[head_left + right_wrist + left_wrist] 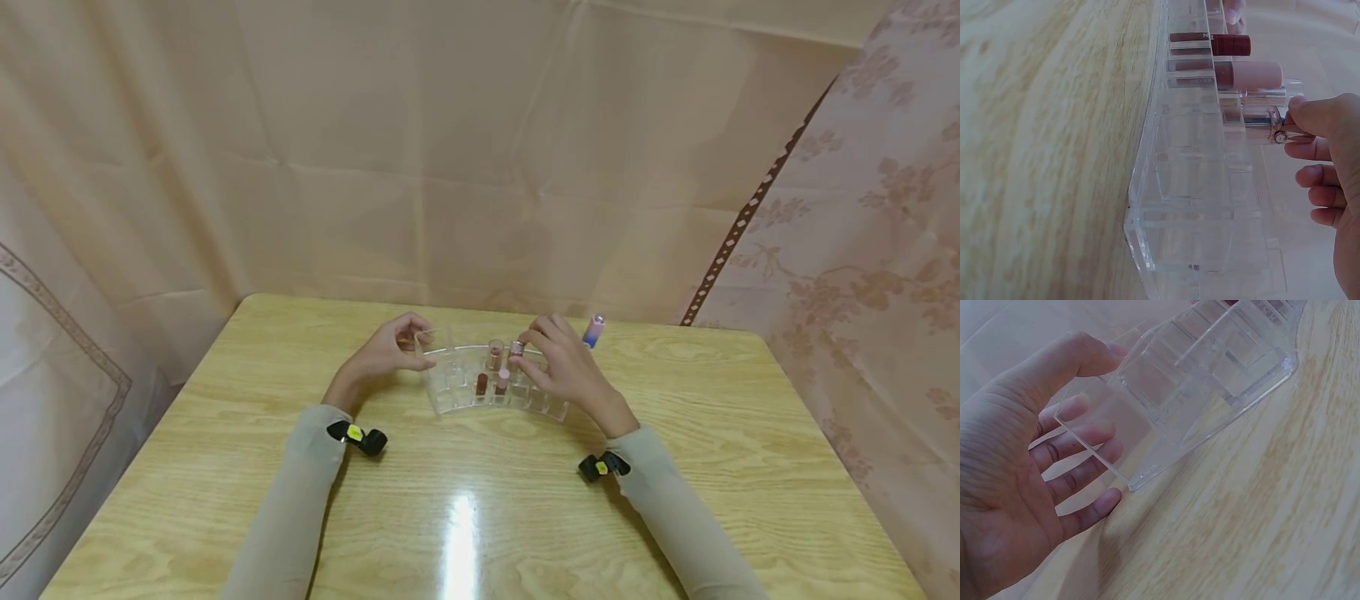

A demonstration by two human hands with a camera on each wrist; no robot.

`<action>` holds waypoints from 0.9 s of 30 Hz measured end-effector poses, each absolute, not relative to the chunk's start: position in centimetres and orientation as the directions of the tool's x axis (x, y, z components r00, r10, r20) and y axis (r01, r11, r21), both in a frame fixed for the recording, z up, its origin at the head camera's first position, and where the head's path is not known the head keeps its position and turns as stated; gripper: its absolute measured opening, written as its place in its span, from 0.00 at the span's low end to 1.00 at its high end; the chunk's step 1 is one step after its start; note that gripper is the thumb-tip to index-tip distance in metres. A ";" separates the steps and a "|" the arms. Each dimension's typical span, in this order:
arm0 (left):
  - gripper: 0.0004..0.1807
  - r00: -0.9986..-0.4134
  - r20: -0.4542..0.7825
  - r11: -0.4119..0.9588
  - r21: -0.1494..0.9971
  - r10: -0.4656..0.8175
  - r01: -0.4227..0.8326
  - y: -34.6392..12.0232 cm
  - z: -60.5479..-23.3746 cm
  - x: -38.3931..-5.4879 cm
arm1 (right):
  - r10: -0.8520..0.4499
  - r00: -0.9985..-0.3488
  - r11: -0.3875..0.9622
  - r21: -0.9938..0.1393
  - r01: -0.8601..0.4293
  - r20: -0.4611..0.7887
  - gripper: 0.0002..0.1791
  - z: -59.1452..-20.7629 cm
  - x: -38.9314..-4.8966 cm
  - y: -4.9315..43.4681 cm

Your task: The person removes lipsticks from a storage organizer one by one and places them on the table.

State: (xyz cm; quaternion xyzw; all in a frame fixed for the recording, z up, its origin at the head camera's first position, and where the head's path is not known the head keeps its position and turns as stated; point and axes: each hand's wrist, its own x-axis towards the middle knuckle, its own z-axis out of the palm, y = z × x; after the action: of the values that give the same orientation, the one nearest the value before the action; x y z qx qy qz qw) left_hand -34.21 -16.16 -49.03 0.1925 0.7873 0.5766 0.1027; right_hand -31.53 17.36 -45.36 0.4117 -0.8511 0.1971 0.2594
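Observation:
A clear stepped lipstick organizer (457, 402) stands on the table. At its left end my left hand (386, 346) holds the side panel, with the thumb (1094, 359) on the upper edge and the other fingers seen around and through the plastic. My right hand (564, 364) pinches the top of a lipstick tube (1269, 125) with a rose-gold band; its lower part is within a back-row slot. Beside it in the back row is a clear-capped tube (495, 356). In front stand a dark red tube (482, 384) and a pink-capped tube (502, 382).
A pink-and-blue lipstick tube (594, 332) stands behind my right hand, near the back of the wooden table (225, 467). Beige curtain (480, 167) hangs behind the table's back edge. A black camera band (357, 435) sits on each wrist.

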 end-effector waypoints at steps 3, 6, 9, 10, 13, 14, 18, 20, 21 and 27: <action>0.30 -0.904 0.064 0.261 0.947 0.423 0.189 -16.2 -49.0 -34.3 | -0.598 -0.529 0.582 -0.128 -0.803 0.602 0.13 -45.3 -31.6 17.4; 0.30 -0.903 0.062 0.266 0.945 0.424 0.189 -16.2 -49.0 -34.3 | -0.597 -0.533 0.580 -0.138 -0.803 0.599 0.13 -45.3 -31.5 17.4; 0.30 -0.904 0.058 0.271 0.944 0.424 0.188 -16.3 -49.1 -34.3 | -0.593 -0.539 0.575 -0.154 -0.803 0.598 0.13 -45.3 -31.5 17.4; 0.30 -0.904 0.058 0.272 0.944 0.423 0.188 -16.3 -49.2 -34.3 | -0.592 -0.539 0.573 -0.157 -0.804 0.599 0.13 -45.3 -31.5 17.4; 0.30 -0.903 0.060 0.268 0.944 0.426 0.190 -16.3 -49.2 -34.2 | -0.593 -0.542 0.566 -0.171 -0.807 0.596 0.14 -45.4 -31.4 17.4; 0.30 -0.902 0.060 0.267 0.945 0.427 0.189 -16.3 -49.2 -34.2 | -0.593 -0.543 0.564 -0.175 -0.807 0.594 0.15 -45.4 -31.4 17.4; 0.30 -0.903 0.053 0.261 0.949 0.427 0.180 -16.3 -49.1 -34.1 | -0.595 -0.559 0.572 -0.185 -0.799 0.577 0.17 -45.3 -31.3 17.5; 0.31 -0.904 0.048 0.261 0.950 0.425 0.173 -16.2 -49.0 -34.0 | -0.593 -0.572 0.581 -0.191 -0.791 0.566 0.17 -45.3 -31.3 17.5; 0.31 -0.904 0.047 0.261 0.950 0.425 0.172 -16.2 -48.9 -34.0 | -0.592 -0.580 0.585 -0.196 -0.787 0.559 0.17 -45.2 -31.3 17.5; 0.31 -0.902 0.055 0.273 0.944 0.428 0.187 -16.2 -48.7 -34.1 | -0.584 -0.606 0.588 -0.233 -0.775 0.540 0.15 -45.1 -31.4 17.5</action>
State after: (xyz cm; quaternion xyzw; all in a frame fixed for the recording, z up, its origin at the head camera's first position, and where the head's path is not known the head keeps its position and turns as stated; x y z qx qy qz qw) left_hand -34.06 -16.20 -48.75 0.1945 0.7909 0.5705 0.1056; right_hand -31.38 17.52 -45.12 0.3922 -0.8664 0.2287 0.2081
